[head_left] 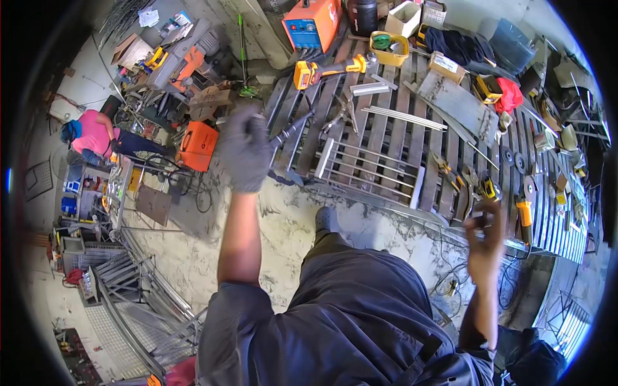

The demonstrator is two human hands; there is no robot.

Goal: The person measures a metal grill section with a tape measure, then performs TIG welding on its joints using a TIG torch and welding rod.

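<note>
Grey cloth covers the left hand [246,151], its fingers curled beside a black rod [293,130]; whether they clasp it, I cannot tell; the bare right hand [487,241], fingers bent, is blurred, its grip unclear too; a barred metal frame [325,159] lies between them on the slatted table [415,145].

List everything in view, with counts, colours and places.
slatted table: one, dark, ahead
rod frame: one, silvery, table front
power tool: one, yellow-black, table left
tub: one, yellow, table back
cloth: one, red, table right
case: one, orange, floor left
co-worker: one, pink top, far left
small items: many, mixed, uncountable
left hand: one, grey-gloved, left of table
right hand: one, bare, table's near edge
</note>
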